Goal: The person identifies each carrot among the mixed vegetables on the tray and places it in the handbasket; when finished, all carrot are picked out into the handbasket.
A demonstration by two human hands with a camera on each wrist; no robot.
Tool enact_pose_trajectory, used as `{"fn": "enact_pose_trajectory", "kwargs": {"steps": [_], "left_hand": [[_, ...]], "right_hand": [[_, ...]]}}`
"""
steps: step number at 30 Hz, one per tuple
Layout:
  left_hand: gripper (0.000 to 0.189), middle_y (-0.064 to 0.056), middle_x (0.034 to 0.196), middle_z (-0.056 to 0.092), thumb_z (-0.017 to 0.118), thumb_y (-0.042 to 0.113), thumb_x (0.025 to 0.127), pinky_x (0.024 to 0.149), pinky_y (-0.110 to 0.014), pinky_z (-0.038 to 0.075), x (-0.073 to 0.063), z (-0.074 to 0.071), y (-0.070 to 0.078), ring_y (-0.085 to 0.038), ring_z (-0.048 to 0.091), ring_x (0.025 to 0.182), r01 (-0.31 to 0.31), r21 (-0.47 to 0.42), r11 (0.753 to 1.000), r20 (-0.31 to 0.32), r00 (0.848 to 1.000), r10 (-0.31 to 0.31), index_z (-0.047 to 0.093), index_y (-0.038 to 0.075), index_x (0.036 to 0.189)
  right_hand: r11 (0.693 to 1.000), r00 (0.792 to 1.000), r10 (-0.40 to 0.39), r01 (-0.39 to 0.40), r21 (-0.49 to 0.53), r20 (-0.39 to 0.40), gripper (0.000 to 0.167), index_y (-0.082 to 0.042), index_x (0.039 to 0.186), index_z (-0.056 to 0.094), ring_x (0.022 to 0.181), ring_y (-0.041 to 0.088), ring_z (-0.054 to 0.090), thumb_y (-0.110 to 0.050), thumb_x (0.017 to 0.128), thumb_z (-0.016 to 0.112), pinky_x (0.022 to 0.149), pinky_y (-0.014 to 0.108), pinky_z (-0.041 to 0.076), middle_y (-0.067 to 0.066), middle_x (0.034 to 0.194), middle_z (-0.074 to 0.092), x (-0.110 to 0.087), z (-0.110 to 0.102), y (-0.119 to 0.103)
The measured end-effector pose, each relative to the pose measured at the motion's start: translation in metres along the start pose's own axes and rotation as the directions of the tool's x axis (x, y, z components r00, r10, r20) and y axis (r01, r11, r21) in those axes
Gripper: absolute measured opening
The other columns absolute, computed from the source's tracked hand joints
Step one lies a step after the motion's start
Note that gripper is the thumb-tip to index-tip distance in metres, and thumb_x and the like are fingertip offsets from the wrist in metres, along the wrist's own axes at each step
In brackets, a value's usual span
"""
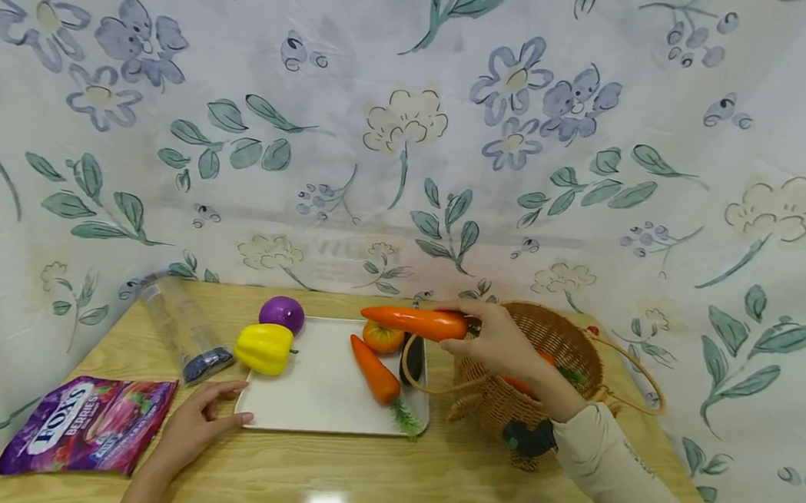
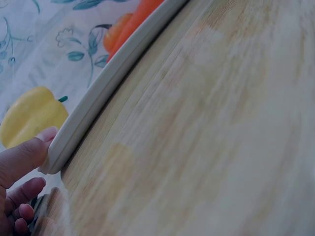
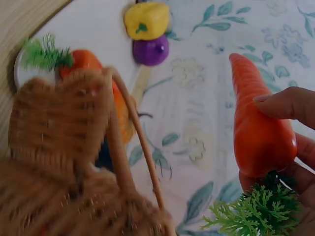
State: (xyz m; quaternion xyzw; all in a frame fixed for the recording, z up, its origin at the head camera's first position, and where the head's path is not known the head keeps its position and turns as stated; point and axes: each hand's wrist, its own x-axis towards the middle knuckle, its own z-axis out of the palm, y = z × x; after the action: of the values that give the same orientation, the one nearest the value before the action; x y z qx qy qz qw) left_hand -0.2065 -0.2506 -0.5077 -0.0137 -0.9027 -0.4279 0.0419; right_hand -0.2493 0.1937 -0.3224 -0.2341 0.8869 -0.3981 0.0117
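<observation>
My right hand [image 1: 491,338] holds an orange toy carrot [image 3: 256,123] sideways in the air, beside the wicker basket [image 1: 468,371] and above the tray's right end; its leafy green top [image 3: 261,211] shows in the right wrist view. At the front left corner of the white tray [image 1: 296,406], my left hand [image 1: 191,423] touches the rim with its thumb and a finger. On the tray lie another carrot [image 1: 375,369], a round orange vegetable [image 1: 382,337] and a dark vegetable [image 1: 410,360] partly behind the basket handle. A yellow bell pepper [image 1: 265,348] and a purple onion-like vegetable [image 1: 282,315] sit at its left edge.
Inside the tilted basket are red-orange pieces and green leaves [image 1: 571,377]. Its handle loops [image 1: 635,362] stick out on both sides. A purple Fox's Berries bag [image 1: 87,424] and a clear plastic bag [image 1: 183,330] lie left on the wooden table [image 1: 389,481]. Flowered cloth hangs behind.
</observation>
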Motion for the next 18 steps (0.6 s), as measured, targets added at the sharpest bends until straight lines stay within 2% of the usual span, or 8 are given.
{"fn": "enact_pose_trajectory", "kwargs": {"steps": [7,13,18], "left_hand": [[0.051,-0.008,0.109,0.058,0.079,0.034,0.085,0.06,-0.025,0.032,0.002,-0.002,-0.001,-0.009,0.038,0.07,-0.008,0.022,1.0,0.018,1.0,0.008,0.064,0.013,0.129],[0.05,-0.008,0.109,0.058,0.079,0.032,0.085,0.06,-0.025,0.032,0.003,-0.001,-0.004,-0.009,0.038,0.069,-0.024,0.017,1.0,0.006,1.0,0.024,0.065,0.012,0.128],[0.051,-0.009,0.11,0.058,0.079,0.031,0.085,0.059,-0.025,0.032,0.003,0.0,-0.003,-0.009,0.037,0.068,-0.028,0.01,1.0,0.009,1.0,0.028,0.065,0.011,0.129]], "right_hand": [[0.995,0.997,0.068,-0.069,-0.077,-0.026,0.048,-0.011,0.131,0.064,0.094,0.024,0.057,-0.012,0.085,0.078,0.084,0.038,0.045,0.012,0.122,0.063,-0.013,-0.04,0.019],[0.983,0.987,0.158,-0.159,-0.089,-0.021,0.05,-0.006,0.133,0.062,0.091,0.024,0.06,-0.015,0.086,0.077,0.077,0.036,0.049,0.017,0.12,0.063,-0.032,-0.076,0.04],[0.973,0.979,0.205,-0.204,-0.107,0.004,0.05,-0.001,0.131,0.061,0.089,0.023,0.06,-0.013,0.085,0.076,0.07,0.035,0.051,0.021,0.118,0.062,-0.047,-0.099,0.056]]}}
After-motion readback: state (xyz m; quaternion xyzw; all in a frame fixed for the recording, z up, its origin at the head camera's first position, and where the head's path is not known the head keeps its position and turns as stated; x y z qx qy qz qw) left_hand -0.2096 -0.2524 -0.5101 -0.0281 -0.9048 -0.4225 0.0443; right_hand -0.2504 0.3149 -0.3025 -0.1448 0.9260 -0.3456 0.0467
